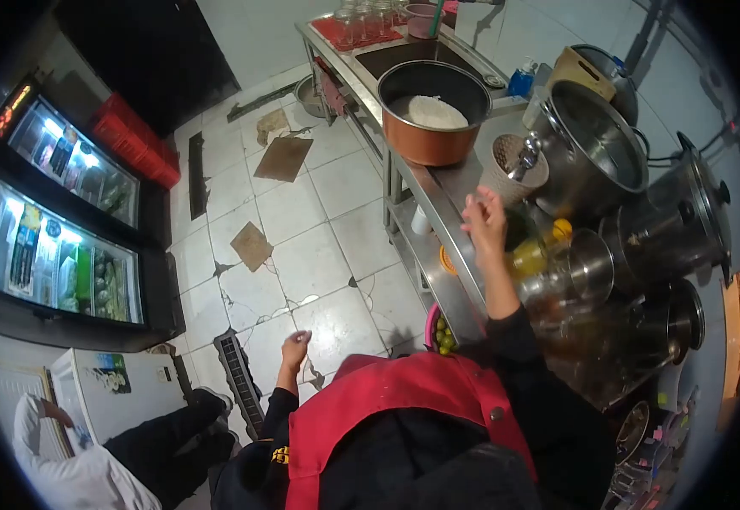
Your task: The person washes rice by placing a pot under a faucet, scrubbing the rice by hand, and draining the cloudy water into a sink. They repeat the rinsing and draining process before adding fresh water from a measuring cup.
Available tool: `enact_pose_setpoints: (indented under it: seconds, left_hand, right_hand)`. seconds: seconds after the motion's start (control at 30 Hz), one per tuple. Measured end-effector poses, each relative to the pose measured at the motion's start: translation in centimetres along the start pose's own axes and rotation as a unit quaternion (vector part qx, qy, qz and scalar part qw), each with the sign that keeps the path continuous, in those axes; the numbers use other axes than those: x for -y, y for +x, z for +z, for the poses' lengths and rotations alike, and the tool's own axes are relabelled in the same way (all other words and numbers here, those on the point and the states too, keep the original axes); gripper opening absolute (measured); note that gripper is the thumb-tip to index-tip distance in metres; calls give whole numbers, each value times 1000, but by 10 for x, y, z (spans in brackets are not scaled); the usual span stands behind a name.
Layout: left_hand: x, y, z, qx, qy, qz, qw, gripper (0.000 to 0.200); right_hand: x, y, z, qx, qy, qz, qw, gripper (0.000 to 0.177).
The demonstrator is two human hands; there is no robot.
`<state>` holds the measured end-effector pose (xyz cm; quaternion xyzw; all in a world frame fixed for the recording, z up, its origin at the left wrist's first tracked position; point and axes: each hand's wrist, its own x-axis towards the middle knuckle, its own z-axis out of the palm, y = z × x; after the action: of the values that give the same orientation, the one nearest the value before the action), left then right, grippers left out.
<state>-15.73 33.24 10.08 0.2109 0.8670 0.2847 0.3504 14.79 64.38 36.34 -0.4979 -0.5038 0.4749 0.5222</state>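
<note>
My right hand (484, 223) is raised over the steel counter edge, its fingers apart and nothing in them. Just beyond it stands a woven beige holder (514, 174) with metal utensils (524, 157) in it. Farther along the counter sits a copper-coloured pot (432, 140) with a white mass (436, 112) inside. My left hand (296, 348) hangs low over the tiled floor with its fingers curled together, touching nothing that I can see. A pink-rimmed container of green fruit (445, 334) is below my right forearm.
Large steel pots (592, 144) line the right wall. A sink (378, 61) and glass jars (368, 21) are at the back. Lit fridges (51, 246) stand left, near red crates (136, 140). Another person (89, 467) is at lower left. Floor grates (238, 382) and cardboard pieces (252, 246) mark the floor.
</note>
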Motion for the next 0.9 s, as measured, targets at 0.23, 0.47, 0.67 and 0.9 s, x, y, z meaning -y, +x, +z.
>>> enact_pose_setpoints:
  seconds: [0.23, 0.47, 0.67, 0.9]
  left_hand:
    - [-283, 94, -44, 196, -156, 145, 957, 51]
    - [-534, 155, -40, 461, -154, 173, 857, 90]
    - [-606, 202, 24, 557, -1, 105, 824, 84]
    - [-667, 268, 2, 604, -172, 19, 778, 34]
  right_hand:
    - [-2, 128, 52, -190, -96, -204, 956, 56]
    - [-14, 196, 70, -279, -75, -65, 955, 58]
    - [4, 210, 74, -280, -292, 72, 911, 43]
    - [20, 305, 108, -247, -194, 12, 949, 37]
